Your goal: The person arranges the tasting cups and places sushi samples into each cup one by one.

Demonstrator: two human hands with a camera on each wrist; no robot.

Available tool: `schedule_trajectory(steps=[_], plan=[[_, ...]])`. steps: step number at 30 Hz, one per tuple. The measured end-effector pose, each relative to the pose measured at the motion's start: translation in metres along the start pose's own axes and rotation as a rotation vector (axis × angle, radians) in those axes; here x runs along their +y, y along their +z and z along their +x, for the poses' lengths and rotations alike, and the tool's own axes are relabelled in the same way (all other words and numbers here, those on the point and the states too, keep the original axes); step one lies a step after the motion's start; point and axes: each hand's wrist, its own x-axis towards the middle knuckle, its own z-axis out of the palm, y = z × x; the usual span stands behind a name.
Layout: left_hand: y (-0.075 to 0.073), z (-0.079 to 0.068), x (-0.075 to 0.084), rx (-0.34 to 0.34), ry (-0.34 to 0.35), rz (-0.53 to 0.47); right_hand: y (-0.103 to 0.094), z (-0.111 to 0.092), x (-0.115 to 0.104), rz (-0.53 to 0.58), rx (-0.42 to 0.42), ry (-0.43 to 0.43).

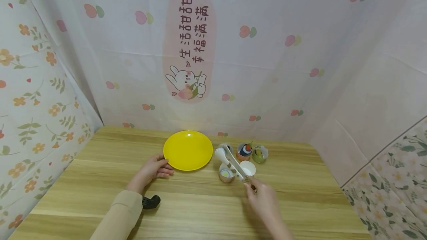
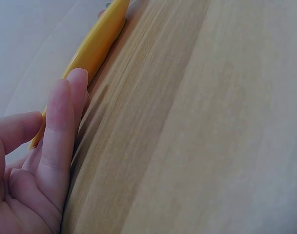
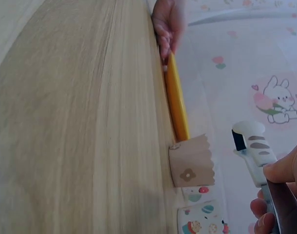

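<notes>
My left hand (image 1: 155,167) grips the left rim of a yellow plate (image 1: 188,151), thumb above and fingers under the edge; the left wrist view shows the plate (image 2: 97,46) tilted in that grip. In my right hand (image 1: 263,197) is a pair of tongs (image 1: 236,163), white with brown stripes near the tip in the right wrist view. The tongs' tips reach over a group of small paper baking cups. A dark patch shows by the tongs (image 3: 255,141); I cannot tell whether they hold anything. A brown cup (image 1: 227,176) stands front left, a white cup (image 1: 248,166) beside it.
Behind stand an orange cup (image 1: 244,152) with a dark, white and red piece, a green cup (image 1: 260,155), and another cup partly hidden by the tongs. A black curved object (image 1: 151,202) is at my left wrist. Printed curtains (image 1: 267,84) enclose the wooden table (image 1: 197,210).
</notes>
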Motion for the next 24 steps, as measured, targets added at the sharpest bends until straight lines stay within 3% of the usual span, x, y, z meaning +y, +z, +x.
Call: schedule_trajectory(steps=[12, 19, 24], plan=[[0.000, 0.000, 0.000, 0.000, 0.004, 0.004, -0.017, -0.011, 0.019, -0.061, 0.046, -0.014], [0.001, -0.001, 0.001, -0.004, 0.004, -0.001, -0.027, -0.016, 0.031, -0.102, 0.079, -0.077], [0.000, -0.003, 0.001, -0.012, 0.010, -0.007, -0.035, -0.019, 0.035, -0.150, 0.046, -0.054]])
